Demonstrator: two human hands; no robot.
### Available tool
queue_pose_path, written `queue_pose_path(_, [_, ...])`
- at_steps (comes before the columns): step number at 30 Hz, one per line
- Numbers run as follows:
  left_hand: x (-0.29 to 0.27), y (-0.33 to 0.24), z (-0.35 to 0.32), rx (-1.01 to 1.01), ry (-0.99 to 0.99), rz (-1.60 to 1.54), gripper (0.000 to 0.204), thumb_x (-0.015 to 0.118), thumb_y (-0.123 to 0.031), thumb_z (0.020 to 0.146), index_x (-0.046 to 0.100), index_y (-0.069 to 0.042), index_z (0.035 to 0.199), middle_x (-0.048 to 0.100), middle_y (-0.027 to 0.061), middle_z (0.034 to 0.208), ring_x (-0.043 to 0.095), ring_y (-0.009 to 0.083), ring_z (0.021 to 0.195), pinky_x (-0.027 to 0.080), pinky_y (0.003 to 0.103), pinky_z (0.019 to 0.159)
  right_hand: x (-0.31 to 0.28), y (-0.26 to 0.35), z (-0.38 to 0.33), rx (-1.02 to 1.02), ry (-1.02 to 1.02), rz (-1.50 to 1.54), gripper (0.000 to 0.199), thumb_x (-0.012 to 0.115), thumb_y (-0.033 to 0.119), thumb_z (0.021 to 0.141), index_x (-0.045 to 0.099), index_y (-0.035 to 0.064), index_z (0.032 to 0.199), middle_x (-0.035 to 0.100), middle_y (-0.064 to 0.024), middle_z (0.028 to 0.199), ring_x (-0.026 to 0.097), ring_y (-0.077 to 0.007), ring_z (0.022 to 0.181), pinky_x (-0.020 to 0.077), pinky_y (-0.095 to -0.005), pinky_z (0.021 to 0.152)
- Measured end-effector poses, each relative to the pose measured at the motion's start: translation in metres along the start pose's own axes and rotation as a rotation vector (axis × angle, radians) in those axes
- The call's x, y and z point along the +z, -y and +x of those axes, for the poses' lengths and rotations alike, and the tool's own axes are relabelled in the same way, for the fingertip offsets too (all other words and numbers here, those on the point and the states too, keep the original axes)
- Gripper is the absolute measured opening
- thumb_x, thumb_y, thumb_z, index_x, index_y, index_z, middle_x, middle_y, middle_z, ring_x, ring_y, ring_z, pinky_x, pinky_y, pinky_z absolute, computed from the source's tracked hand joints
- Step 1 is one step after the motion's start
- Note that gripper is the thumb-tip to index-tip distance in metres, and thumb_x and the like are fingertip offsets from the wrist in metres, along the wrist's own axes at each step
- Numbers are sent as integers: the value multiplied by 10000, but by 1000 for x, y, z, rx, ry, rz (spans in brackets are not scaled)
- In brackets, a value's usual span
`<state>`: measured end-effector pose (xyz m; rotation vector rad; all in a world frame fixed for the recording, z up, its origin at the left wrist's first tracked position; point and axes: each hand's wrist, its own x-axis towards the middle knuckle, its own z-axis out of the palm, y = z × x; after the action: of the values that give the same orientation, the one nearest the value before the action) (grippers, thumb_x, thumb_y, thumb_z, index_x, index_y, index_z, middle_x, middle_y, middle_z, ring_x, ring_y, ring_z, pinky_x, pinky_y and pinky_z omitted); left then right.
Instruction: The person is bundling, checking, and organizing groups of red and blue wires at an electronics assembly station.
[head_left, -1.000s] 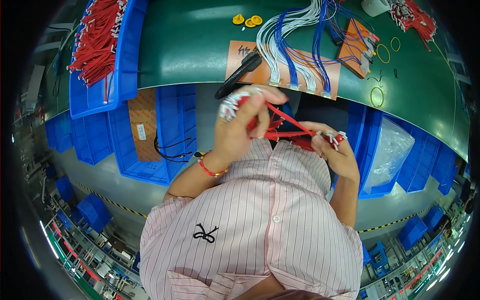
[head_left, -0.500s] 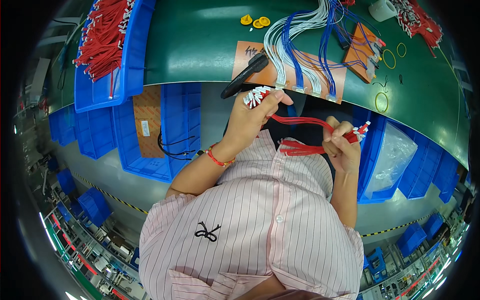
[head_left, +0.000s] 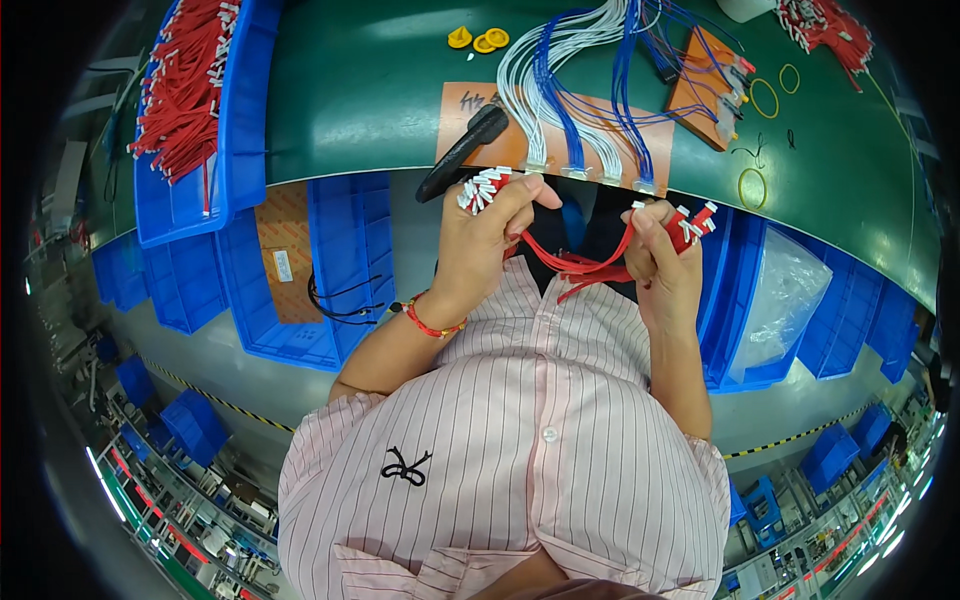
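Observation:
My left hand (head_left: 485, 235) is closed around a bundle of red wires, whose white connectors (head_left: 482, 190) fan out above the fist. Red wires (head_left: 575, 262) sag in a loop from this fist to my right hand (head_left: 665, 255). The right fingers are curled shut on more of them, with white-tipped ends (head_left: 697, 224) sticking out on the right. A single white connector stands up at the right thumb and fingertip. Both fists are in front of my chest, just off the bench's near edge. Loose red ends hang between them.
On the green bench (head_left: 350, 90) an orange board (head_left: 460, 110) carries white and blue wires, with a black-handled tool (head_left: 465, 150) across its left side. A blue bin (head_left: 250, 110) of red wires stands left. Yellow caps (head_left: 490, 40), rubber bands (head_left: 752, 188) and another red bundle (head_left: 825, 40) lie about.
My right hand has moved up and closer to the left, and one connector now stands out at its fingertips. The red wires between the hands sag more. The left hand keeps its grip.

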<state>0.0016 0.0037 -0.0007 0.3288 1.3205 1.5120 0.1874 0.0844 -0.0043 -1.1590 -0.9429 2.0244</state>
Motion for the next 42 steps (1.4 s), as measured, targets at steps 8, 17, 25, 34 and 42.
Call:
queue_pose_path(8, [2,4,1,44,-3,-29,271,603,-188,933,700,19,787,403,-66,504,322,22,460,229,226,440,2,2,5,-57,-118,-40,139,717,135,900,677,5,869,481,70,602,291,-13,457,188,-230,443])
queue_pose_path(17, [-6,-5,4,-60,114,-29,324,525,-199,988,697,76,1000,536,-1,606,337,27,461,243,202,445,-1,7,8,-32,-105,-92,117,733,111,876,682,9,847,466,72,569,290,-14,451,183,-234,444])
queue_pose_path(25, [-16,-3,-2,-44,139,25,349,517,-249,1014,702,45,1051,625,33,683,340,27,468,289,199,465,9,4,8,34,-96,187,163,683,138,913,651,-7,847,385,67,531,247,-36,422,189,-240,431])
queue_pose_path(34, [-2,6,0,-13,83,-118,318,558,-247,998,710,24,927,581,-15,672,367,16,505,272,192,471,4,10,5,60,-72,23,277,599,196,983,647,-69,1046,402,70,601,294,-16,446,208,-213,424])
queue_pose_path(42, [-6,-4,1,-48,188,-40,373,534,-304,1019,715,11,936,591,-5,680,455,35,567,356,201,529,6,6,-6,14,-30,-114,283,589,199,995,682,-59,1064,352,116,596,253,5,473,158,-220,445])
